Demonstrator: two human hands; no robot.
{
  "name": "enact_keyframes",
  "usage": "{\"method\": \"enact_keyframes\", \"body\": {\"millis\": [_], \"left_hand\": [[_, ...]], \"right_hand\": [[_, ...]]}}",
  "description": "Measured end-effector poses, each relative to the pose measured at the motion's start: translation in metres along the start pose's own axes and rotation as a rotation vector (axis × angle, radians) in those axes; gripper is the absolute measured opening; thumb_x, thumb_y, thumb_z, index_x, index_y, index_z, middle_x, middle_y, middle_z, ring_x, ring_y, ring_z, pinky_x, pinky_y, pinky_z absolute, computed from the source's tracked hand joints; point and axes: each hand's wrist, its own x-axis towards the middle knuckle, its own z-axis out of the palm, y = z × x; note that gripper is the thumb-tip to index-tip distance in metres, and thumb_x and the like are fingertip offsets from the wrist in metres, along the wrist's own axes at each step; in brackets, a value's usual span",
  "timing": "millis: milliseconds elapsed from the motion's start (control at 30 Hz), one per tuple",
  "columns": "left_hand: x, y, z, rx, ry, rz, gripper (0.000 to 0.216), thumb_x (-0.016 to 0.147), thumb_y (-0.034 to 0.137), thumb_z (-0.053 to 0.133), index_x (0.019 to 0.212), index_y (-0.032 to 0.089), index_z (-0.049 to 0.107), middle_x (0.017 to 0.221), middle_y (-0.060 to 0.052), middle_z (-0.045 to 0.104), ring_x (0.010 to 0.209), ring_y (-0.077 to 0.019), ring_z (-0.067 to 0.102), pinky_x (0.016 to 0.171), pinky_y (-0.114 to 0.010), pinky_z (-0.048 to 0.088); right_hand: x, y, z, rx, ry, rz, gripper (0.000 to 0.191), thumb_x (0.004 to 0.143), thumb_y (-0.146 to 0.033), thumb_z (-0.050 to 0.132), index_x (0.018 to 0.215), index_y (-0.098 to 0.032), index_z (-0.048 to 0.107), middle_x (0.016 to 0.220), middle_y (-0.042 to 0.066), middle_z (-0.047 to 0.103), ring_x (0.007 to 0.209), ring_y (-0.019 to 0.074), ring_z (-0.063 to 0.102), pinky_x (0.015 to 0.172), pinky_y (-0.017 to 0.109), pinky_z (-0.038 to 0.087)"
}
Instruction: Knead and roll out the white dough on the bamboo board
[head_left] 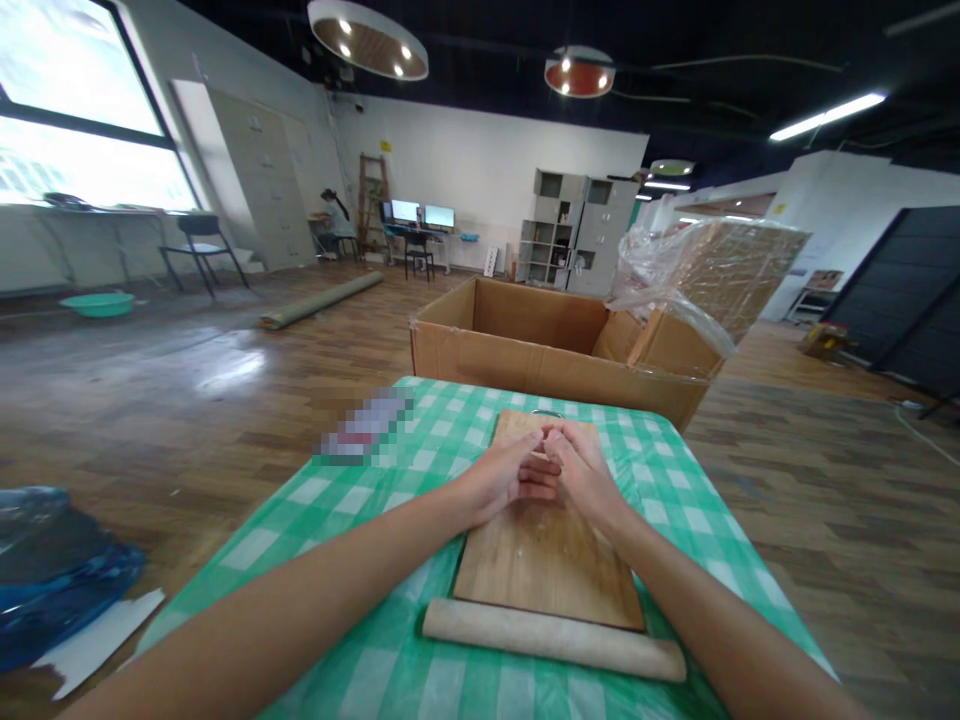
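Both hands (501,482) (586,468) curl above the board (546,565); grip hidden, cannot tell if anything's held.

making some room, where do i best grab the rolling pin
Probably by both ends of the rolling pin, from above or the near side: it is a long, plain cylinder lying crosswise on the cloth, its ends free, while the wooden board sits close along its far side.

Office-like workspace: lit monitors (439,216), black chair (418,243) far beyond left hand (499,480); grey cabinets (606,235) beyond right hand (585,465); round lamps (367,40) overhead.
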Motion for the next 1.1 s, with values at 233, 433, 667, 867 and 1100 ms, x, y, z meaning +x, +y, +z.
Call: {"method": "enact_keyframes", "body": {"millis": [233, 433, 667, 867, 1100], "left_hand": [[0.015, 0.007, -0.008, -0.094, 0.056, 0.073, 0.019, 0.088, 0.031, 0.077, 0.091, 0.014, 0.071, 0.089, -0.007, 0.074, 0.079, -0.0147, 0.069, 0.078, -0.028, 0.057], [0.012, 0.0, 0.006, -0.102, -0.041, 0.135, 0.006, 0.08, 0.014, 0.072, 0.085, 0.012, 0.072, 0.094, -0.008, 0.075, 0.083, -0.0148, 0.069, 0.078, -0.025, 0.056], [0.001, -0.007, 0.009, -0.177, 0.026, 0.111, 0.017, 0.076, 0.005, 0.07, 0.091, 0.013, 0.072, 0.088, -0.004, 0.073, 0.077, -0.0126, 0.067, 0.074, -0.023, 0.056], [-0.009, -0.004, 0.004, -0.335, 0.063, -0.041, 0.02, 0.09, 0.018, 0.053, 0.091, 0.01, 0.072, 0.089, -0.015, 0.076, 0.084, -0.0224, 0.074, 0.084, -0.037, 0.06], [-0.01, -0.006, 0.003, -0.219, 0.189, 0.031, 0.021, 0.095, 0.027, 0.055, 0.103, 0.012, 0.067, 0.091, -0.015, 0.075, 0.076, -0.022, 0.074, 0.076, -0.036, 0.061]], "right_hand": [[0.003, -0.02, -0.005, -0.222, -0.14, -0.173, 0.043, 0.104, -0.045, 0.048, 0.141, -0.026, 0.06, 0.14, 0.01, 0.066, 0.13, 0.0268, 0.059, 0.112, 0.046, 0.043], [0.012, -0.018, -0.005, -0.292, -0.115, -0.31, 0.027, 0.095, -0.042, 0.065, 0.113, -0.024, 0.077, 0.114, 0.008, 0.078, 0.106, 0.0266, 0.071, 0.097, 0.043, 0.053], [0.0, -0.017, 0.0, -0.26, -0.082, -0.306, 0.021, 0.092, -0.042, 0.071, 0.105, -0.028, 0.079, 0.104, 0.004, 0.08, 0.098, 0.0254, 0.073, 0.092, 0.04, 0.055], [-0.004, -0.003, -0.008, -0.358, -0.027, -0.359, 0.022, 0.099, -0.042, 0.061, 0.097, -0.027, 0.077, 0.097, 0.006, 0.077, 0.093, 0.0251, 0.071, 0.087, 0.041, 0.054], [0.005, 0.014, -0.02, -0.435, 0.195, -0.092, 0.056, 0.098, -0.054, 0.057, 0.052, -0.023, 0.05, 0.05, -0.001, 0.05, 0.051, 0.0155, 0.046, 0.056, 0.032, 0.036]]}}
